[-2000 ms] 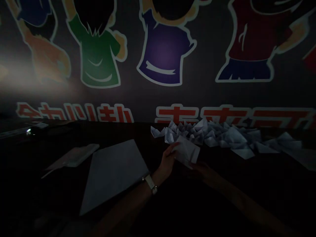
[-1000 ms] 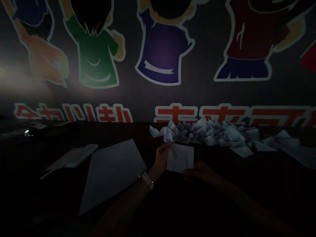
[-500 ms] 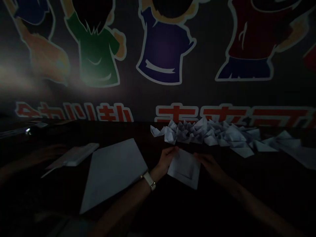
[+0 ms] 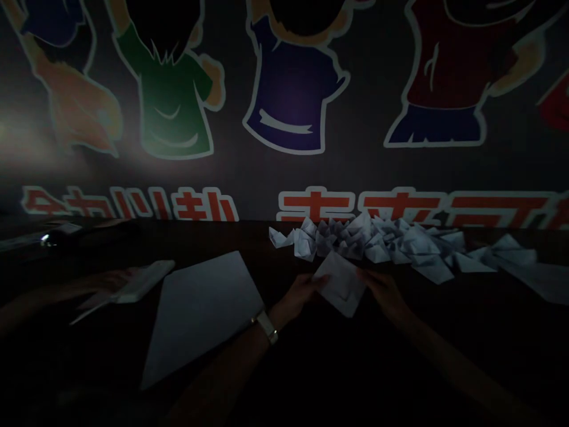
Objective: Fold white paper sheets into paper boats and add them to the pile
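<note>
A small folded paper (image 4: 341,283), white and turned like a diamond, is held up between my two hands. My left hand (image 4: 304,292), below a wrist with a pale-strapped watch (image 4: 267,326), pinches its left corner. At its right corner, the fingers of my right hand (image 4: 381,289) close on the edge. Just behind the paper lies a heap of folded white paper pieces (image 4: 382,237), some shaped like little boats. A large white sheet stack (image 4: 204,308) rests beside my left forearm. The dim light hides the fine folds.
At the left, another person's hand (image 4: 104,281) lies by a white flat object (image 4: 146,281). A shiny dark item (image 4: 48,238) sits at the far left. More flat white paper (image 4: 544,281) is at the right. A wall with painted cartoon figures (image 4: 293,89) stands behind the table.
The folded paper has turned from a tilted square to a diamond and risen slightly, with my hands shifting to its side corners. The other person's hand has moved onto the white flat object.
</note>
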### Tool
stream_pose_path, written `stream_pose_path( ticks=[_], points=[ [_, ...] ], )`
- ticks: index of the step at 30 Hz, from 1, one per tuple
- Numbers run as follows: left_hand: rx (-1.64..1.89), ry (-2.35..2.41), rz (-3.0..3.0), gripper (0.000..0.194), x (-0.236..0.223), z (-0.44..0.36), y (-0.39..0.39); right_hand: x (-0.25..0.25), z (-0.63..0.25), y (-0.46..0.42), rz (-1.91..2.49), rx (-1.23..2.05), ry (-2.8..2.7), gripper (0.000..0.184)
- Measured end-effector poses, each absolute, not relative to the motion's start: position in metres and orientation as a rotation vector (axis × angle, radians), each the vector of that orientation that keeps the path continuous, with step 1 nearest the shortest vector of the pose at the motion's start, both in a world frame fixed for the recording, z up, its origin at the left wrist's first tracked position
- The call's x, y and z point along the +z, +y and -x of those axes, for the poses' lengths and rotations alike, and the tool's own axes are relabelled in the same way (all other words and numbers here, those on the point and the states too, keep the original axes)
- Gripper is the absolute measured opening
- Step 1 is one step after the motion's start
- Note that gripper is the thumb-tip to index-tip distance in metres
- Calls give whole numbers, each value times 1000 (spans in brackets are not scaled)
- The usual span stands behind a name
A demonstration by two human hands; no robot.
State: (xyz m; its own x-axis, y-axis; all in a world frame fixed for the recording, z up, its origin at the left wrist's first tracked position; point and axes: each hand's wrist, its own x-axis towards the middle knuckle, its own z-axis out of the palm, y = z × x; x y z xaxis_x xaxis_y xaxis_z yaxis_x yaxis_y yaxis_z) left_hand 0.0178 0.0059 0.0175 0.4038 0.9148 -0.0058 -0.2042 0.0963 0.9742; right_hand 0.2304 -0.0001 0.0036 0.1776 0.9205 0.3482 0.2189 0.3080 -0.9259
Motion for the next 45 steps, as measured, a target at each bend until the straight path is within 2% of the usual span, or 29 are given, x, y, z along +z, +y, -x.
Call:
stream_pose_path(
  ticks=[7,13,22,26,30,36,38,43,45],
  points=[
    [1014,707,-1203,48,16,-19,8,2,-228,2,1071,848,-1071,33],
    [1097,690,-1175,47,9,-17,14,9,-223,-6,1046,1245,-1128,29],
    [1110,674,-1097,54,15,-18,15,10,-220,-8,1037,1258,-1068,30],
    [1110,562,-1133,54,19,-16,15,9,-222,-5,997,1325,-978,23],
    [1103,396,-1262,71,21,-13,13,8,-224,-2,978,1356,-853,11],
    [1083,608,-1563,42,15,-14,15,6,-222,1,1012,1414,-834,11],
    [1096,646,-1585,47,13,-15,16,7,-221,1,1010,1414,-826,13],
    [1083,547,-1524,73,15,-14,18,8,-221,-1,1037,1424,-873,15],
    [1044,535,-1498,76,16,-13,18,4,-223,2,1029,1421,-908,16]
  ],
)
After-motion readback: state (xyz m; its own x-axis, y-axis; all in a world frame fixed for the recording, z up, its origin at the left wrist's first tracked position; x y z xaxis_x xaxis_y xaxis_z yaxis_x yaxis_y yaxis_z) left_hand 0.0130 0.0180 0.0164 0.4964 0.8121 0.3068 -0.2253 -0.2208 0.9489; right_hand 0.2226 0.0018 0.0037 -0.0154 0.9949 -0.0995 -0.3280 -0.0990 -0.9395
